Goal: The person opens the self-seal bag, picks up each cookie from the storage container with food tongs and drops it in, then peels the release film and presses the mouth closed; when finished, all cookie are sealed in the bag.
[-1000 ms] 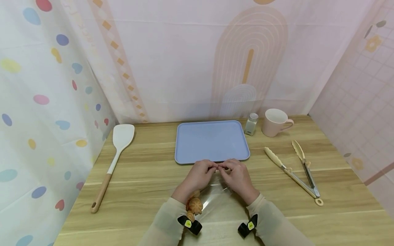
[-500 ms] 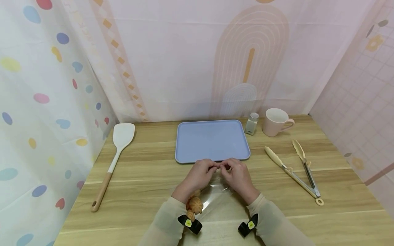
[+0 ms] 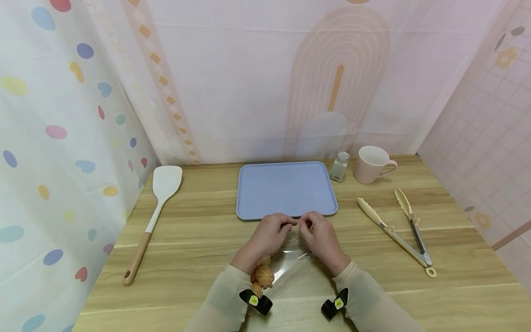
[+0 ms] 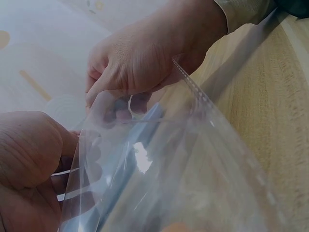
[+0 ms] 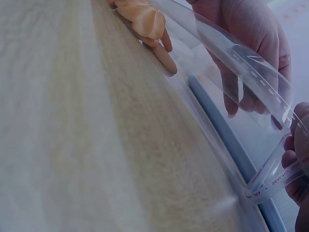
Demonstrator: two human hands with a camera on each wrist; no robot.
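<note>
A clear plastic bag [image 3: 286, 272] lies in front of me, its far edge raised between my two hands. My left hand [image 3: 269, 236] pinches that edge from the left, and my right hand [image 3: 322, 240] pinches it a small gap away. Printed lettering runs along a narrow sealing strip [image 5: 264, 194] that reaches toward the right hand's fingers in the right wrist view. Beside my left wrist sit several golden-brown, pastry-like pieces [image 3: 263, 276]; whether they lie inside the bag I cannot tell. The fingertips' exact contact is partly hidden.
Just beyond the hands is a blue tray [image 3: 287, 190]. Behind it at right stand a glass shaker [image 3: 339, 167] and a pink mug [image 3: 370, 165]. Opened tongs [image 3: 399, 236] lie on the right. A white turner [image 3: 159, 207] with a wooden handle lies far left on the wooden table [image 3: 199, 258].
My fingertips, close together before, now show a small gap between them. The right fingers have shifted slightly up and away. Tray, mug, tongs and turner stay put.
</note>
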